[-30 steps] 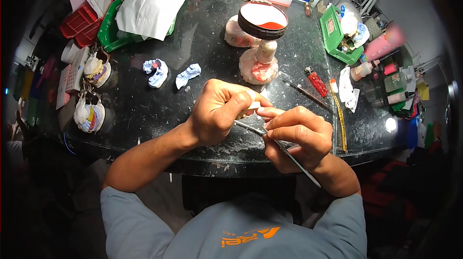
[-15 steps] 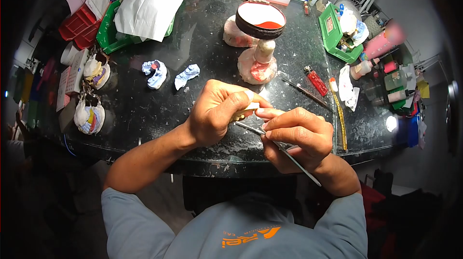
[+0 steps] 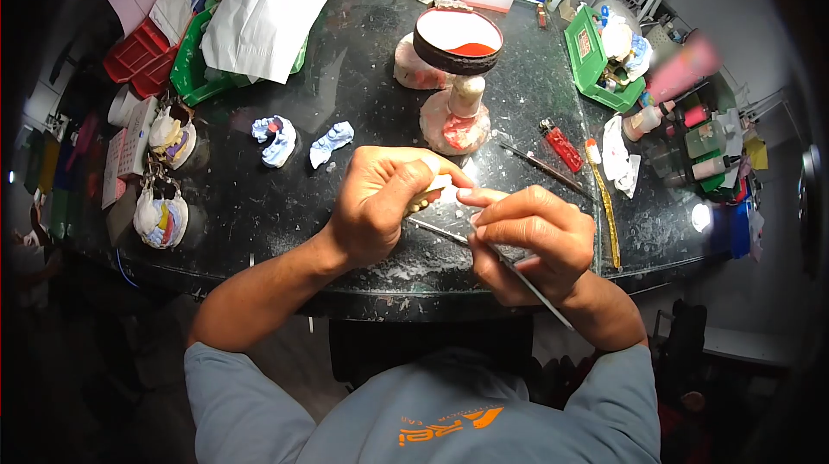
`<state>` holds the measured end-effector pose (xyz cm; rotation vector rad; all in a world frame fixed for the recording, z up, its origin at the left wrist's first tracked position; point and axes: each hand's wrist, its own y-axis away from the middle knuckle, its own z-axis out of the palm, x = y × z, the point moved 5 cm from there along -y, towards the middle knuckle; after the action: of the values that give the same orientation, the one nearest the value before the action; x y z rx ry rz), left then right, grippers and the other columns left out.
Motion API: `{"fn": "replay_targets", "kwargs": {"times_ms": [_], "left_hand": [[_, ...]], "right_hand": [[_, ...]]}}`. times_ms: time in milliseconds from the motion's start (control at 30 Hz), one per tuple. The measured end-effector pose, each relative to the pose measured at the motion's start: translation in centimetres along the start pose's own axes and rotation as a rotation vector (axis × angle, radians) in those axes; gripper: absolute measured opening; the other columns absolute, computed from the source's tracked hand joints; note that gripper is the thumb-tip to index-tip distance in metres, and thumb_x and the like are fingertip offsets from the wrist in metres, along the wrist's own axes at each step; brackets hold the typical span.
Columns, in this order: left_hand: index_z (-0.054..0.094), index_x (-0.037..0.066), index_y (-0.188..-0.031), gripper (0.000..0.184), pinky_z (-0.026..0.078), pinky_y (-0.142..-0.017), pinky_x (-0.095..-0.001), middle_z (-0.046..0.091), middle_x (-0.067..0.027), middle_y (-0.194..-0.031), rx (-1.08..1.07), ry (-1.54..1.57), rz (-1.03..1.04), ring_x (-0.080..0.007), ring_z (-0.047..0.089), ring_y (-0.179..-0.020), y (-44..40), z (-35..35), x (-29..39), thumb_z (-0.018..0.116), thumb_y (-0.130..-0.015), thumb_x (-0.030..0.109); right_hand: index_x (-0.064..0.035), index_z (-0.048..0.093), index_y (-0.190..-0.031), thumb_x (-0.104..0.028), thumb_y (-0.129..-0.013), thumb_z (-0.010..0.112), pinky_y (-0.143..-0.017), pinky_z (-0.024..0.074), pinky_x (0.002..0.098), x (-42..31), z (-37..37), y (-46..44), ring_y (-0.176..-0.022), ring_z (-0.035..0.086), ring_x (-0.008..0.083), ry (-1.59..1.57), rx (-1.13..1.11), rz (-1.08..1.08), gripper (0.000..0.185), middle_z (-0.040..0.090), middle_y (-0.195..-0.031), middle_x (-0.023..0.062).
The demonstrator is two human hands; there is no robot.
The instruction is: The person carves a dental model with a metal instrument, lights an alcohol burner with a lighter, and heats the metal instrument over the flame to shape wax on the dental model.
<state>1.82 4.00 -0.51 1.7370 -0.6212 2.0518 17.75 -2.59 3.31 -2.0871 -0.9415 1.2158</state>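
Observation:
My left hand (image 3: 373, 205) is closed around a small cream-yellow piece (image 3: 439, 183), which looks like a dental piece with tooth-like bumps on its lower edge. Most of it is hidden by the fingers. My right hand (image 3: 542, 235) pinches a slim metal carving tool (image 3: 546, 302) like a pen. The tool's thin tip points left, just under the cream piece; contact between them cannot be made out. My right index fingertip is close to my left fingertips. Pale shavings lie on the dark table (image 3: 285, 231) below.
Beyond my hands stands a round pan of red material (image 3: 471, 49) by a pinkish plaster stand (image 3: 455, 123). Blue-white moulds (image 3: 275, 141) and articulated dental models (image 3: 161, 215) sit left. A red lighter (image 3: 563, 146), another slim tool (image 3: 546, 169) and a green box (image 3: 589, 56) are right.
The view has shifted slightly. The cream piece has tilted in my left hand, showing more of its yellow lower edge. My right hand keeps hold of the tool, nearly in the same place.

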Motion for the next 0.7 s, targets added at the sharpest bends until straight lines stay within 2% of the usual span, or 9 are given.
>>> {"fn": "replay_targets", "kwargs": {"times_ms": [33, 67, 167, 300, 333, 400, 600, 700], "left_hand": [[0.071, -0.007, -0.091, 0.038, 0.034, -0.054, -0.0221, 0.058, -0.0008, -0.066, 0.029, -0.006, 0.016, -0.005, 0.046, -0.059, -0.1, -0.1, 0.4, 0.046, -0.093, 0.021], [0.07, -0.007, -0.09, 0.038, 0.033, -0.054, -0.022, 0.058, -0.0004, -0.066, 0.06, -0.013, 0.032, -0.0049, 0.046, -0.059, -0.1, -0.2, 0.7, 0.046, -0.093, 0.021], [0.069, -0.004, -0.087, 0.038, 0.028, -0.05, -0.0206, 0.052, 0.003, -0.062, 0.127, 0.044, 0.022, -0.0025, 0.039, -0.054, -0.2, -1.0, 0.7, 0.046, -0.095, 0.025], [0.062, -0.003, -0.091, 0.036, 0.023, -0.042, -0.0198, 0.042, 0.0058, -0.056, 0.152, 0.042, 0.074, -0.0018, 0.03, -0.045, -0.9, -1.7, 0.0, 0.048, -0.096, 0.03], [0.06, -0.002, -0.09, 0.033, 0.023, -0.041, -0.0198, 0.041, 0.0061, -0.055, 0.143, 0.042, 0.1, -0.0017, 0.029, -0.044, -1.0, -1.8, -0.2, 0.05, -0.096, 0.029], [0.058, 0.001, -0.089, 0.026, 0.022, -0.041, -0.0198, 0.04, 0.0068, -0.054, 0.16, 0.031, 0.102, -0.0013, 0.027, -0.044, -1.2, -1.8, -0.2, 0.054, -0.096, 0.026], [0.06, 0.004, -0.093, 0.024, 0.026, -0.043, -0.0198, 0.039, 0.0058, -0.057, 0.166, 0.005, 0.003, -0.0024, 0.03, -0.047, -1.8, -2.5, -1.3, 0.05, -0.1, 0.025], [0.06, 0.004, -0.094, 0.025, 0.027, -0.043, -0.0199, 0.04, 0.0054, -0.058, 0.151, -0.045, 0.021, -0.0026, 0.031, -0.047, -2.2, -2.7, -1.5, 0.049, -0.1, 0.025]], "right_hand": [[-0.001, 0.067, -0.079, 0.004, -0.065, 0.073, -0.062, 0.0585, 0.0286, 0.2, -0.3, -0.2, -0.082, 0.074, 0.0235, 0.027, 0.03, 0.001, 0.016, 0.068, -0.079, 0.01], [0.0002, 0.067, -0.08, 0.005, -0.066, 0.072, -0.059, 0.0567, 0.0269, 0.5, -0.6, -0.4, -0.072, 0.071, 0.0205, 0.049, 0.059, 0.005, 0.015, 0.067, -0.079, 0.0103], [-0.001, 0.067, -0.08, 0.005, -0.068, 0.071, -0.053, 0.0523, 0.0265, 1.7, -1.1, -0.7, -0.062, 0.063, 0.0169, 0.087, -0.007, 0.17, 0.014, 0.065, -0.079, 0.0085], [-0.011, 0.064, -0.082, -0.005, -0.071, 0.071, -0.052, 0.0519, 0.0347, 3.8, -0.1, 0.4, -0.062, 0.064, 0.0253, 0.289, -0.363, 0.1, 0.014, 0.061, -0.081, 0.0041], [-0.0089, 0.068, -0.084, -0.002, -0.07, 0.073, -0.056, 0.0532, 0.0315, 3.7, 0.0, 0.7, -0.067, 0.066, 0.0211, 0.34, -0.424, 0.093, 0.017, 0.065, -0.083, 0.0028], [-0.0098, 0.069, -0.084, -0.004, -0.071, 0.072, -0.056, 0.0538, 0.032, 4.0, 0.3, 0.9, -0.068, 0.067, 0.0209, 0.404, -0.491, 0.091, 0.015, 0.065, -0.085, 0.0026], [-0.0138, 0.07, -0.084, -0.007, -0.07, 0.072, -0.058, 0.0544, 0.0353, 4.3, 0.4, 1.1, -0.069, 0.068, 0.0233, 0.469, -0.518, 0.109, 0.015, 0.066, -0.088, 0.0016], [-0.0139, 0.069, -0.081, -0.008, -0.07, 0.072, -0.057, 0.0543, 0.0365, 4.5, 0.5, 1.3, -0.068, 0.067, 0.0242, 0.481, -0.512, 0.116, 0.013, 0.065, -0.087, 0.0021]]}}
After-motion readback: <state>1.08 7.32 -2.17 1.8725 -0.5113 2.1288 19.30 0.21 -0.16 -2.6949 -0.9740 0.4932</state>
